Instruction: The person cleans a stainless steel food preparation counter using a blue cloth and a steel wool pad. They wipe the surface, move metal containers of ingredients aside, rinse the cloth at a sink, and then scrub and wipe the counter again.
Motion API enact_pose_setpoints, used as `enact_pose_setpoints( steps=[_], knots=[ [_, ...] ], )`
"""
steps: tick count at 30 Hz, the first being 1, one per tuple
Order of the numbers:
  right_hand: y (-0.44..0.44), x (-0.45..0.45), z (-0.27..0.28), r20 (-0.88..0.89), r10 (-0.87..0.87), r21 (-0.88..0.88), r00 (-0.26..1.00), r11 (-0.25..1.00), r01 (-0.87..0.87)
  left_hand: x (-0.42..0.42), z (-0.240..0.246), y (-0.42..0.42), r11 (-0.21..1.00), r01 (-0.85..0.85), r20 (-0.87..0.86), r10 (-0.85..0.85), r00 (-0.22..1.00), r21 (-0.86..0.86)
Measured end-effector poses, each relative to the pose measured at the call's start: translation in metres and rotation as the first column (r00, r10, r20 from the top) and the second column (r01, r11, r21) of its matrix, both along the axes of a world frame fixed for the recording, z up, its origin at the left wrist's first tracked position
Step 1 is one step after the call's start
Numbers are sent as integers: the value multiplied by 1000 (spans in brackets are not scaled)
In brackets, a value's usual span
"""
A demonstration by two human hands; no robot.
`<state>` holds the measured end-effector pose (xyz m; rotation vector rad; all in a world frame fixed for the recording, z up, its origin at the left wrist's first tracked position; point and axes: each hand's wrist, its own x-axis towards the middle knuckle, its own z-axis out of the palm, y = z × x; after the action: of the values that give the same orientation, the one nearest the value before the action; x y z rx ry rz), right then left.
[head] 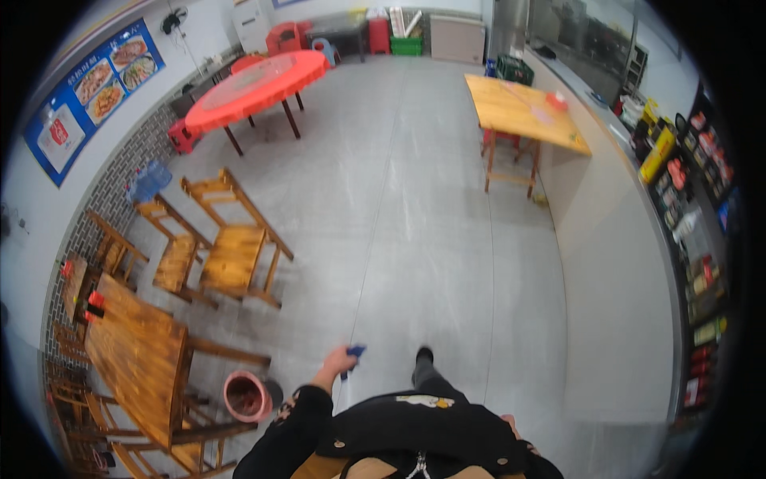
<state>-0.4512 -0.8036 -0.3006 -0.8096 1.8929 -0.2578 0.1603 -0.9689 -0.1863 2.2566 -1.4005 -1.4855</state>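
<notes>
My left hand (339, 360) is closed around a small dark blue cloth (356, 351), held out low over the grey floor (395, 239). Only a sliver of my right hand (509, 421) shows at my side, mostly hidden behind my dark clothing; its fingers and anything in them cannot be made out. To the left of my left arm stands a pink bucket (246, 396), with something dark and reddish inside. One of my feet (424, 353) is stretched forward on the floor.
Wooden chairs (234, 254) and a wooden table (140, 353) line the left side. Farther off stands a round table with a red cover (263, 84). On the right, a long counter (616, 287) runs beside a small wooden table (520, 111). A chest freezer (458, 39) is at the back.
</notes>
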Motion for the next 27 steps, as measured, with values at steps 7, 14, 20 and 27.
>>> enact_pose_setpoints(
  steps=[7, 14, 20, 27],
  knots=[
    [-434, 74, 49, -50, 190, -102, 980, 976, -195, 58, -4, -91, 991, -101, 51, 97, 994, 87],
    [-783, 182, 83, 26, 414, -217, 910, 891, -399, 95, -63, -256, 919, -361, 160, 337, 928, 157],
    [-929, 180, 99, -7, 328, 70, 945, 943, -326, 136, -51, -577, 992, -121, 33, 120, 992, 37],
    [-1117, 175, 66, 79, -70, 197, 994, 979, 53, 114, -2, -1046, 970, 241, 345, -230, 910, 9]
  ],
)
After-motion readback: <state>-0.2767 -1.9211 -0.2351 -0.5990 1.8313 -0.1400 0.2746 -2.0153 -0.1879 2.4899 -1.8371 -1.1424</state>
